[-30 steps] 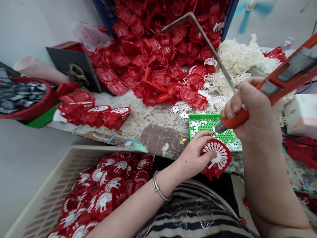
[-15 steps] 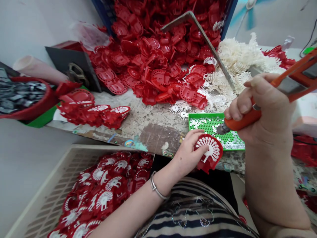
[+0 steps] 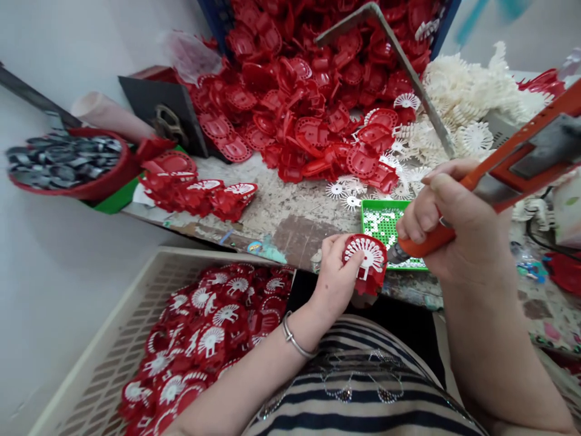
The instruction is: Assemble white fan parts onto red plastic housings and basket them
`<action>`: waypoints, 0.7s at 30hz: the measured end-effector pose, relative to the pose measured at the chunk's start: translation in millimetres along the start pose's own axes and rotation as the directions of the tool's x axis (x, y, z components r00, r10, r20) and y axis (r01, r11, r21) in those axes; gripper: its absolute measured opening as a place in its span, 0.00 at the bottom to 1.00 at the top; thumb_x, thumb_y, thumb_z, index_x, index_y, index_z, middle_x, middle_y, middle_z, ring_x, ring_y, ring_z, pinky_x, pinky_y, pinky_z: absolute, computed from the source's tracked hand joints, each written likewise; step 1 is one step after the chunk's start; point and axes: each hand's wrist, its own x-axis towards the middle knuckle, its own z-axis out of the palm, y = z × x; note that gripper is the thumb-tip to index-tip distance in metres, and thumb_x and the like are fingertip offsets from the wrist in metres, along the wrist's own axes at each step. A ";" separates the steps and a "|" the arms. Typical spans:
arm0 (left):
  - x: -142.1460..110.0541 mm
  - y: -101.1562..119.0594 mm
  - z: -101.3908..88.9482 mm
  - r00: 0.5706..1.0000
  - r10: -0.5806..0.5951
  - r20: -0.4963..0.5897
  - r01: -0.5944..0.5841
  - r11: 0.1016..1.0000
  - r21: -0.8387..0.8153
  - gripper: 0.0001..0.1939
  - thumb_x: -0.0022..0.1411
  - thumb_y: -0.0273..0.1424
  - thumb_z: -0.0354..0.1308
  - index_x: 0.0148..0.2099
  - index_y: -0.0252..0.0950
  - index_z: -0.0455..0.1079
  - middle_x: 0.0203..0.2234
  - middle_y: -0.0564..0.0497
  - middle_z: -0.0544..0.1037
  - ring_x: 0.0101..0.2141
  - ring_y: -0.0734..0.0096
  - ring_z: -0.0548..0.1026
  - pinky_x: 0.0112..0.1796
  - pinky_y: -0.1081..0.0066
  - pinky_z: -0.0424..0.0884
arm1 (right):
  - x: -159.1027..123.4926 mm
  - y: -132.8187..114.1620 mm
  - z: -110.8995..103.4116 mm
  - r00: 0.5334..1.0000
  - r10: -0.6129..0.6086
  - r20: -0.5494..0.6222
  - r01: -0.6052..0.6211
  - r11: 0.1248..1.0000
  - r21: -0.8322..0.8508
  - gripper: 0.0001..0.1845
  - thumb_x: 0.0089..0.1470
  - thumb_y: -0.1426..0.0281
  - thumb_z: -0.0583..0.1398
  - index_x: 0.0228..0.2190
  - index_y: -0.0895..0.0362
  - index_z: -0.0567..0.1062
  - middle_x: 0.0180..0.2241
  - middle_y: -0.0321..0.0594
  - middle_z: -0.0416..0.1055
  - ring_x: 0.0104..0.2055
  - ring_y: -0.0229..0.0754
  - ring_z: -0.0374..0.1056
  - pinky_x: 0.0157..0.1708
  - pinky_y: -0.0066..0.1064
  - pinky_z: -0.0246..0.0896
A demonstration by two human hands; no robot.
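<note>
My left hand (image 3: 334, 274) is closed around a rounded red plastic part (image 3: 376, 282) and holds it over my lap. A white fan-shaped insert (image 3: 368, 255) with many spokes sits on its face, my thumb pressing near the insert's middle. In my right hand (image 3: 458, 224) is an orange power screwdriver (image 3: 488, 175), gripped around its body. Its dark tip (image 3: 396, 253) reaches the right edge of the red part; whether it touches I cannot tell. Behind lies a green perforated tray (image 3: 363, 227) with small white pieces, partly hidden by my right hand.
Loose red parts (image 3: 313, 130) heap across the back, with white spoked inserts (image 3: 463, 97) to their right. A bent metal bar (image 3: 403, 60) rises over them. A white slatted crate (image 3: 86, 369) of assembled pieces stands lower left. A red bowl (image 3: 77, 191) holds dark metal pieces.
The red part and the screwdriver have shifted left, and the tip has come down to the part's right edge. The whole view has turned slightly left.
</note>
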 end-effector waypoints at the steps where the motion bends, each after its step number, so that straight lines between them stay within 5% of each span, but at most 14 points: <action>1: 0.5 -1.4 0.7 1.000 -0.019 0.014 0.020 1.000 -0.021 0.15 0.59 0.31 0.57 0.49 0.35 0.71 0.45 0.45 0.69 0.50 0.63 0.68 0.57 0.60 0.61 | -0.1 2.1 1.0 1.000 0.003 0.007 -0.003 1.000 0.004 0.11 0.48 0.66 0.67 0.25 0.51 0.70 0.13 0.24 0.58 0.12 0.32 0.56 0.14 0.27 0.54; 9: 3.8 -12.0 5.8 0.994 -0.073 0.075 0.087 0.975 -0.203 0.15 0.59 0.31 0.57 0.49 0.37 0.71 0.45 0.47 0.74 0.48 0.63 0.71 0.54 0.60 0.64 | 5.4 20.3 4.1 0.997 0.019 0.069 -0.019 1.000 -0.001 0.10 0.49 0.65 0.67 0.25 0.53 0.71 0.13 0.25 0.61 0.12 0.33 0.57 0.15 0.27 0.55; 21: 3.2 -11.7 7.7 0.991 -0.085 0.103 0.111 0.952 -0.284 0.12 0.60 0.31 0.57 0.48 0.39 0.71 0.41 0.50 0.78 0.44 0.63 0.74 0.49 0.62 0.70 | 11.1 33.3 12.3 0.999 0.033 -0.026 -0.035 0.997 -0.062 0.10 0.44 0.65 0.68 0.23 0.51 0.71 0.12 0.25 0.59 0.12 0.33 0.54 0.14 0.29 0.54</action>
